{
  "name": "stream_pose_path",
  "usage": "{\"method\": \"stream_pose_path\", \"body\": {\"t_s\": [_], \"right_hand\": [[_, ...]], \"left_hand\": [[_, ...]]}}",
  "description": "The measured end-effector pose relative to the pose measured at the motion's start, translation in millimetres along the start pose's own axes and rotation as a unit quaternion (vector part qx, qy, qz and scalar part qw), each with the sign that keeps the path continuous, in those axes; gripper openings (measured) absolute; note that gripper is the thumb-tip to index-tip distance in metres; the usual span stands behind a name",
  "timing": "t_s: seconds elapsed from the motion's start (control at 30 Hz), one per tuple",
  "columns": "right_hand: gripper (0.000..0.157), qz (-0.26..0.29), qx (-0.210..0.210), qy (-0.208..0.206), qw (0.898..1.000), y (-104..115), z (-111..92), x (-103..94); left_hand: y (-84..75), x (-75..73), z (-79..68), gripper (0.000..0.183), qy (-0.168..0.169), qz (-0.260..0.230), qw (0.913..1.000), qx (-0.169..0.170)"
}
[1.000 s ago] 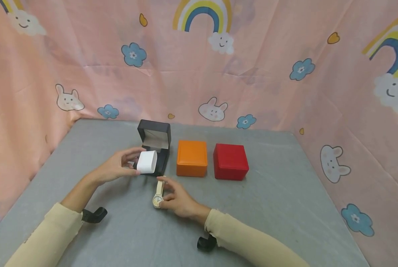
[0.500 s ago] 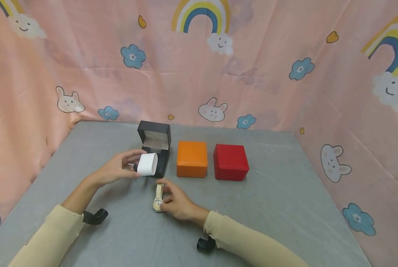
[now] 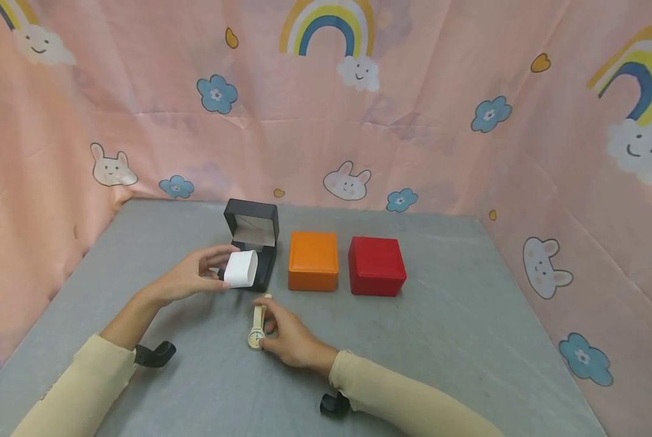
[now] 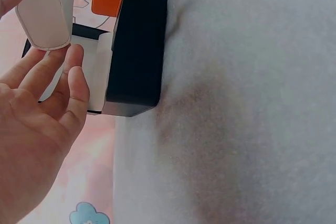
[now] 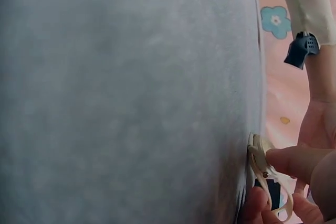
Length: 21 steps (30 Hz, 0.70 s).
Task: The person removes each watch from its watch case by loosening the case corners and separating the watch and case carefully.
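Note:
A white watch cushion (image 3: 241, 269) is held between the thumb and fingers of my left hand (image 3: 192, 278), above the front of a black watch box (image 3: 266, 270) whose lid stands up. In the left wrist view the thumb presses one side of the cushion (image 4: 44, 17) and fingertips lie at its lower end. My right hand (image 3: 293, 340) pinches a cream-strapped wristwatch (image 3: 256, 338) just in front of the black box, its round dial toward the head camera. The right wrist view shows thumb and fingers on the watch (image 5: 259, 156), its strap partly looped and partly hidden.
An orange box (image 3: 312, 261) and a red box (image 3: 377, 266), both with lids down, stand in a row right of the black box. Grey cloth covers the table (image 3: 457, 340). A pink patterned curtain (image 3: 435, 121) rises behind and along the sides.
My right hand has drawn the watch slightly nearer to me and a little to the left. The left hand and the white cushion stay nearly in place; the head view shifted slightly.

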State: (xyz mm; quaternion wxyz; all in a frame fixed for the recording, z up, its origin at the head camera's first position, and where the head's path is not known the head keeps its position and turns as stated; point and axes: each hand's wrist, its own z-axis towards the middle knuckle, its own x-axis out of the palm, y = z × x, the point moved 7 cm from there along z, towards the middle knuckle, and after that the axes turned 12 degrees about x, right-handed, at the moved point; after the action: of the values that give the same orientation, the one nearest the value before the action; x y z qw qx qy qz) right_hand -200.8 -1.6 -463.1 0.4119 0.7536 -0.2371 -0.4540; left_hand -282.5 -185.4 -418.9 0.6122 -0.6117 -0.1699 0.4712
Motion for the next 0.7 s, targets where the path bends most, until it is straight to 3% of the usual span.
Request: {"method": "stream_pose_path", "body": {"t_s": [0.33,0.57,0.7], "right_hand": [[0.07,-0.15,0.01,-0.051,0.987,0,-4,-5.2],[0.074,-0.138,0.016,-0.026,0.99,-1,-3,-10.0],[0.069,-0.115,0.011,-0.022,0.993,-1,0,-13.8]], "left_hand": [[-0.3,-0.5,0.0,0.073,0.0,0.003,1.0,-0.001],[4.1,-2.9,2.4,0.073,-0.003,0.012,0.9999,0.001],[8.0,-6.5,5.3,0.073,-0.007,0.024,0.9996,-0.01]]}}
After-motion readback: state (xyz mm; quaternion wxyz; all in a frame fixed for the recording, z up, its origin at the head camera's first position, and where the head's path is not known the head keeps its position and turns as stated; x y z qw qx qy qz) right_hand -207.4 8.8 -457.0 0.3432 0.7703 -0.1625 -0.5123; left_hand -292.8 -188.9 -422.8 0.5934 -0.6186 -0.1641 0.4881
